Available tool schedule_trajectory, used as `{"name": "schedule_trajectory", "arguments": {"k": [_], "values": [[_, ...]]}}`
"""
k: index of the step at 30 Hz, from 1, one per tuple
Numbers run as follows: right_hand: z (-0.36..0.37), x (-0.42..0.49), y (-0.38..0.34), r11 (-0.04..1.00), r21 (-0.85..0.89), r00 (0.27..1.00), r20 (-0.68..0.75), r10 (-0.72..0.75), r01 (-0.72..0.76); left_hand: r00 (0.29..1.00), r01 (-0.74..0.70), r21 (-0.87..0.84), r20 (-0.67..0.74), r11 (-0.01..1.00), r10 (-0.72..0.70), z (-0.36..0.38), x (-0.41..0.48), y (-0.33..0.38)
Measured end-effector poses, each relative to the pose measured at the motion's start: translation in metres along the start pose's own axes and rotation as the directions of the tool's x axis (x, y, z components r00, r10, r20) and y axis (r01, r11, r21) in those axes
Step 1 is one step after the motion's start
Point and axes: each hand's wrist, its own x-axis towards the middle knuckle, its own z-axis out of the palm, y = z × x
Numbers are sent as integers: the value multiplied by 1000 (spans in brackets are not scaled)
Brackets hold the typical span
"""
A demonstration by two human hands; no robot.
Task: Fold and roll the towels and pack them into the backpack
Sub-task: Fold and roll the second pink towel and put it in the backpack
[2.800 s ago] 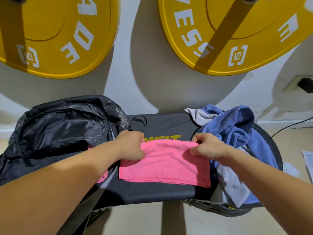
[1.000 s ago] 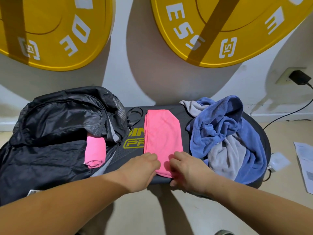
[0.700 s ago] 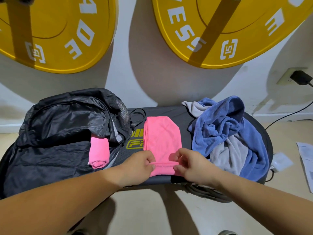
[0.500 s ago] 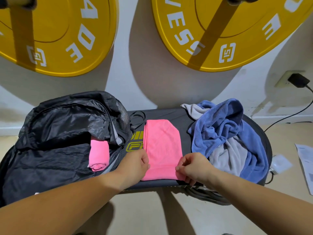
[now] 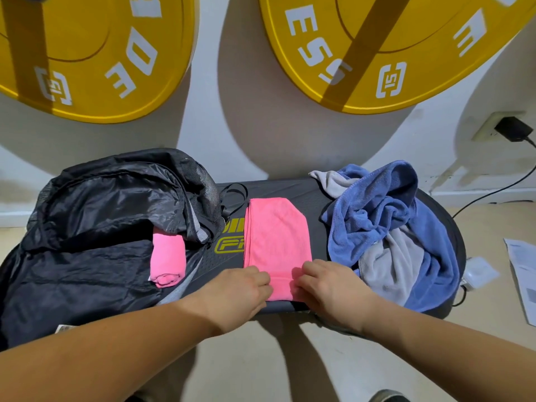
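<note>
1. The folded pink towel [image 5: 275, 239] lies lengthwise in the middle of the dark surface [image 5: 278, 188]. Its near end is at the front edge.
2. The left grip [image 5: 240, 288] and the right grip [image 5: 330, 285] sit at the two near corners. Their fingers are bent over the end and appear to be clamped on the cloth, though the fingertips are partly hidden.
3. The roll could come out crooked. The towel's far right corner is slanted rather than square, so if one grip leads the other, the layers may creep sideways and form a cone.
4. The start could be loose. The cloth looks soft and limp, so a slack first turn would probably leave a fat roll that springs open once let go.
5. The near end is close to the front edge, so a slip there could drop it off the surface.
6. The blue towel [image 5: 377, 210], heaped with a grey towel [image 5: 391, 265], lies just beside the pink strip on the right. A drifting roll could snag it and drag it along.
7. A rolled pink towel [image 5: 168, 262] rests in the mouth of the backpack [image 5: 87, 221], partly outside. The bag's fabric sags over the opening, so pushing a second roll in one-handed could knock the first one out or let the new one unwind.
</note>
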Motion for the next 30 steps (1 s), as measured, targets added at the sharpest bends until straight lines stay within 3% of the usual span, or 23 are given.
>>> {"name": "schedule_trajectory", "arguments": {"k": [6, 8, 9, 10, 12, 14, 16, 18, 21, 23, 26, 30], "values": [[-9, -2, -6, 999, -50, 998, 57, 21, -18, 969, 247, -183, 68, 952, -238, -2, 0, 0], [-12, 4, -5, 994, 23, 989, 108, 102, -105, 928, 365, -372, 75, 853, -364, -10, 3, -2], [-17, 8, -3, 962, 144, 962, 177, 206, -232, 900, 419, -463, 97, 781, -425, -12, 5, -4], [-24, 13, 0, 870, 273, 897, 296, 329, -410, 866, 479, -534, 154, 697, -477, -14, 5, -6], [-31, 21, 6, 582, 447, 729, 502, 465, -679, 780, 584, -653, 285, 483, -558, -12, 2, -10], [-30, 22, 10, 424, 489, 646, 527, 553, -762, 698, 635, -698, 333, 332, -634, -8, -3, -14], [-27, 19, 11, 445, 434, 621, 499, 605, -783, 680, 650, -655, 276, 384, -680, -4, -6, -15], [-23, 16, 7, 506, 370, 627, 467, 624, -779, 739, 600, -595, 154, 535, -656, -2, -8, -15], [-22, 20, 2, 464, 440, 628, 389, 674, -769, 862, 427, -500, -29, 754, -507, -3, -7, -13], [-23, 22, 2, 489, 523, 685, 292, 667, -698, 927, 309, -366, -93, 878, -364, -2, -3, -10], [-28, 23, 0, 639, 553, 821, 163, 546, -535, 977, 189, -184, -60, 964, -203, 1, 2, -7], [-21, 21, -4, 845, 273, 887, 180, 425, -460, 988, 157, -48, 14, 986, -157, -3, -2, 5]]}}
